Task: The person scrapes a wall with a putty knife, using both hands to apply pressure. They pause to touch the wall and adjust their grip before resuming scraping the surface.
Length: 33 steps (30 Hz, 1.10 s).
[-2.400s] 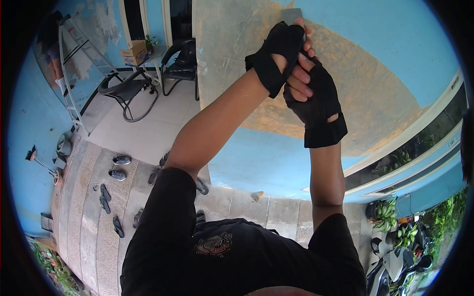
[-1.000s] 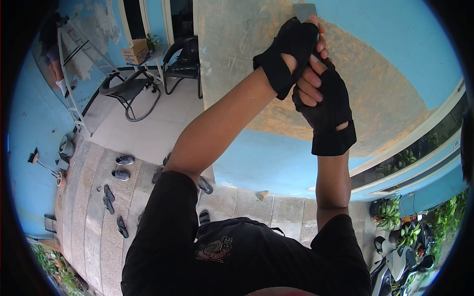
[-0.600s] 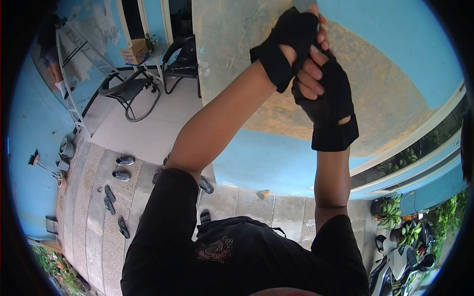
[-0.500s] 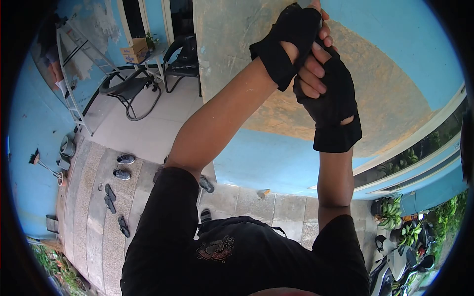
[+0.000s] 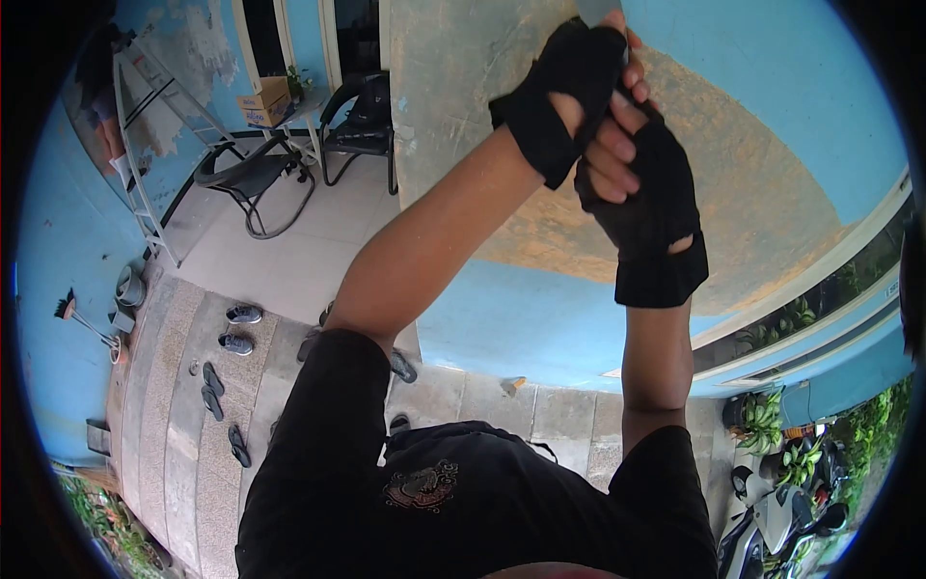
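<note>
Both my hands wear black fingerless gloves and are raised together in front of the wall. My left hand (image 5: 575, 92) is the upper one, closed around a scraper (image 5: 599, 10), whose flat grey blade shows at the top edge of the view. Just below and to the right, my right hand (image 5: 641, 183) has its fingers curled at the lower part of the same tool; the handle is mostly hidden. Behind them is a blue wall (image 5: 820, 96) with a large bare patch (image 5: 752, 183) of grey and brown where paint is gone.
At the upper left a person (image 5: 101, 96) stands by a stepladder (image 5: 154, 87). Black chairs (image 5: 253, 179) and a small table with a cardboard box (image 5: 267, 102) are nearby. Shoes (image 5: 243, 315) and sandals (image 5: 212, 391) lie on the paving. A motorcycle (image 5: 776, 516) stands lower right.
My hands have shifted slightly downward, and more of the scraper's grey blade shows at the top edge. The bare wall patch looks the same.
</note>
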{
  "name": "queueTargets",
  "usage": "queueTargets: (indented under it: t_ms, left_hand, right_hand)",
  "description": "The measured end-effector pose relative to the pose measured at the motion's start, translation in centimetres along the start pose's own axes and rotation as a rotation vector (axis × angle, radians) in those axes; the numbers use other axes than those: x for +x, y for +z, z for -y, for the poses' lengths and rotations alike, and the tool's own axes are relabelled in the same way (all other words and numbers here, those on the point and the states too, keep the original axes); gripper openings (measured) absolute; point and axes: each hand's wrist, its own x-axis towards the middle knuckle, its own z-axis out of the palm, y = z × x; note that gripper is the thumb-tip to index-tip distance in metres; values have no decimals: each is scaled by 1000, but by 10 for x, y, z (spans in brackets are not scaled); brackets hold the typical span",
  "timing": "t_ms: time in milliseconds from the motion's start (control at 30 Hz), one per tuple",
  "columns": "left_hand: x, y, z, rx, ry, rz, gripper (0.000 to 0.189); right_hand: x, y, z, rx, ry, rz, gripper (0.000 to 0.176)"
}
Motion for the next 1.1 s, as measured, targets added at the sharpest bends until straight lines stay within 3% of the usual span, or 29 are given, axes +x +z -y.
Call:
queueTargets:
  t_ms: [267, 333, 467, 633, 800, 1100]
  left_hand:
    - [-7, -1, 0, 39, -74, 16, 37]
    - [0, 1, 0, -88, 8, 9, 35]
    - [-8, -13, 11, -49, -126, 52, 36]
    - [-1, -5, 4, -133, -100, 24, 36]
    - [-9, -1, 1, 85, -76, 2, 34]
    - [-6, 0, -2, -32, -106, 3, 33]
  right_hand:
    - [-6, -2, -7, -45, -33, -10, 9]
    - [-1, 6, -2, 32, -13, -12, 9]
    - [-12, -1, -13, -15, -8, -14, 10]
    - [-5, 5, -4, 48, -3, -4, 10]
    - [-10, -3, -8, 59, 8, -72, 10]
    - [-8, 6, -4, 63, 7, -9, 11]
